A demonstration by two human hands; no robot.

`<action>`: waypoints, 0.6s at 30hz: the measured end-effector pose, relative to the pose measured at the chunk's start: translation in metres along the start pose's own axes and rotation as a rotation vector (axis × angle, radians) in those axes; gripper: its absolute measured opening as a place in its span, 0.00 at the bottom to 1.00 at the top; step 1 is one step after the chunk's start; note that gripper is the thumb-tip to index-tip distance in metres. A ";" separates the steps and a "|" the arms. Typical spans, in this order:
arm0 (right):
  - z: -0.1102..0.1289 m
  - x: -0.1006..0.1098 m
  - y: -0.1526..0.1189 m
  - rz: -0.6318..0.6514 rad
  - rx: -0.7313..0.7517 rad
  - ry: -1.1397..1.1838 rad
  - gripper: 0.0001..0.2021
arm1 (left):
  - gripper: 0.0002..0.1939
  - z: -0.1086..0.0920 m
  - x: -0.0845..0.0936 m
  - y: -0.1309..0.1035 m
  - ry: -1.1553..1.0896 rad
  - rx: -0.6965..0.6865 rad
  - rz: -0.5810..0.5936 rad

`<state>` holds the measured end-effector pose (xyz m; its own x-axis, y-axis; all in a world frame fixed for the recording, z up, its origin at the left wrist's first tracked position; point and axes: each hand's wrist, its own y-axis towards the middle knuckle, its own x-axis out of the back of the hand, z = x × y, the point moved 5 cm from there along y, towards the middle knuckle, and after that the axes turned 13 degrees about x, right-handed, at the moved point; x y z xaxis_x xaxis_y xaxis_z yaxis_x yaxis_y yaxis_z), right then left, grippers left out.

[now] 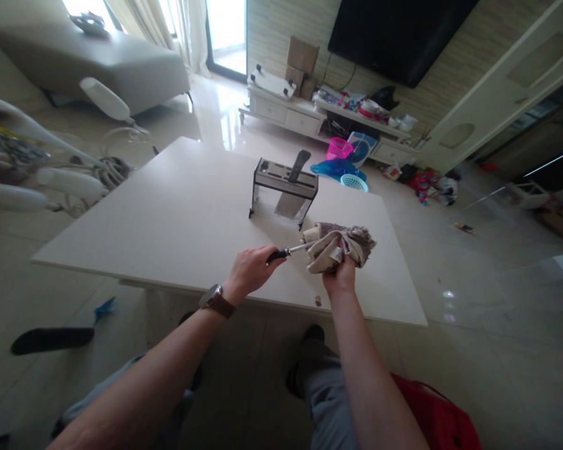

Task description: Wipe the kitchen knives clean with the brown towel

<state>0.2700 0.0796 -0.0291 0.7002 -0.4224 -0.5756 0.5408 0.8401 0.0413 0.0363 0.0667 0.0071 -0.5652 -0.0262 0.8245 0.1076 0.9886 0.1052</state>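
My left hand [252,270], with a watch on its wrist, is closed around the black handle of a slim steel tool [278,255]. Its narrow metal shaft runs right into a bunched beige and brown cloth [323,253]; the far end is hidden there, so I cannot tell whether it is a knife or a sharpening rod. My right hand [342,274] grips the cloth from below, around the shaft. Behind them on the white table [169,212] stands a knife rack [274,175]. A cleaver [299,166] sits in it, handle up and blade hanging inside the frame.
A small brown object [318,300] lies near the table's front edge. Beyond the table are a blue bag [335,167], a pink basket [339,148] and a low TV cabinet [304,122]. White chairs [106,100] crowd the left. A red bag [434,412] lies at lower right.
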 end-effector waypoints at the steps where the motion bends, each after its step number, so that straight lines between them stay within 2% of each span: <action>1: -0.006 -0.005 -0.007 -0.014 -0.021 -0.015 0.17 | 0.16 -0.001 -0.001 0.000 -0.001 0.005 0.002; 5: -0.025 -0.029 -0.034 0.008 -0.082 -0.045 0.19 | 0.09 -0.007 -0.004 -0.001 -0.020 0.006 0.023; 8: -0.029 -0.038 -0.045 0.030 -0.054 -0.063 0.20 | 0.10 -0.008 -0.005 -0.001 -0.036 0.009 0.041; 15: -0.025 -0.028 -0.034 -0.070 -0.026 -0.025 0.17 | 0.10 -0.007 -0.004 -0.002 -0.029 -0.021 0.021; 18: -0.017 -0.022 -0.023 -0.087 -0.040 -0.002 0.16 | 0.14 -0.007 -0.003 -0.002 -0.018 -0.037 0.019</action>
<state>0.2346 0.0756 -0.0318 0.6521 -0.4952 -0.5741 0.5808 0.8130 -0.0415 0.0433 0.0638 0.0087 -0.5776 -0.0047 0.8163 0.1481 0.9828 0.1104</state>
